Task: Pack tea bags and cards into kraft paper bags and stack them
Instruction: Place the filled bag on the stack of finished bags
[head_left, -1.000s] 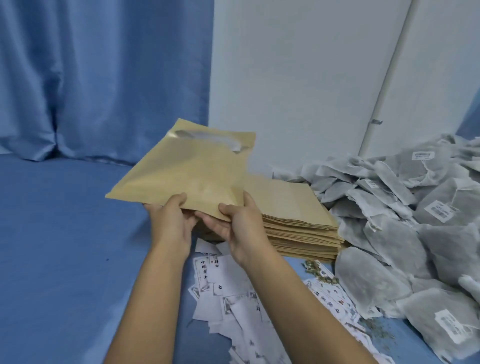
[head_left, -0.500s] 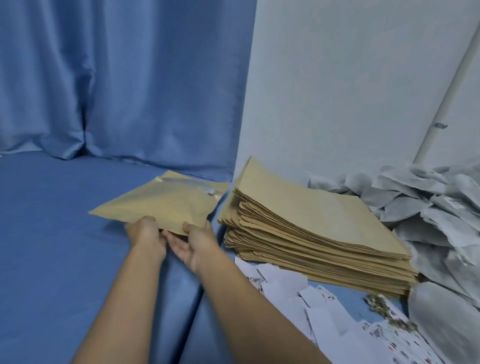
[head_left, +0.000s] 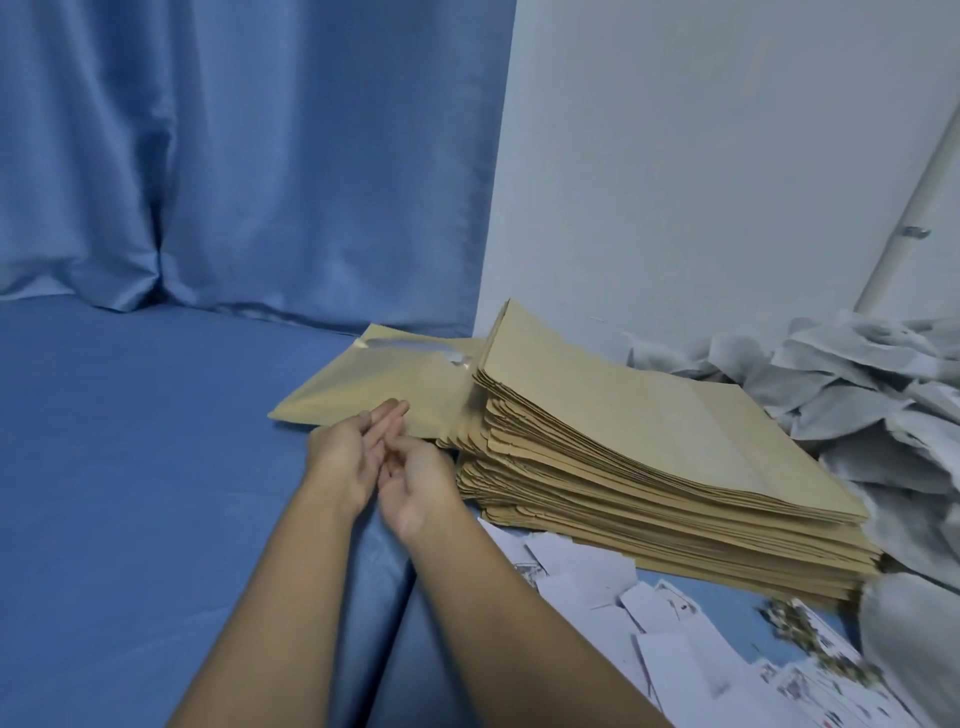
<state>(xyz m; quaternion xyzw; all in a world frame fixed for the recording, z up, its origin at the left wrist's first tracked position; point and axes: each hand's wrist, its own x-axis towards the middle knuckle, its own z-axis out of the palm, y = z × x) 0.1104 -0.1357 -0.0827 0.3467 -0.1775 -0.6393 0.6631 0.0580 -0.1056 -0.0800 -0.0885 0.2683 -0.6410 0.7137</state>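
A flat tan kraft paper pouch (head_left: 374, 387) lay beside the tall kraft-bag stack (head_left: 649, 467); left hand (head_left: 349, 454) straight-fingered, right hand (head_left: 418, 483) loosely curled, both empty.

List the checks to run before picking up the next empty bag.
1. Packed bag set down on the blue cloth: ok.
2. Left hand empty, fingers straight: ok.
3. Right hand empty: ok.
4. Stack of empty bags beside the right hand: ok.
5. Cards and tea bags present: ok.
6. Packed bag sealed: cannot tell; shiny lining shows at its mouth.
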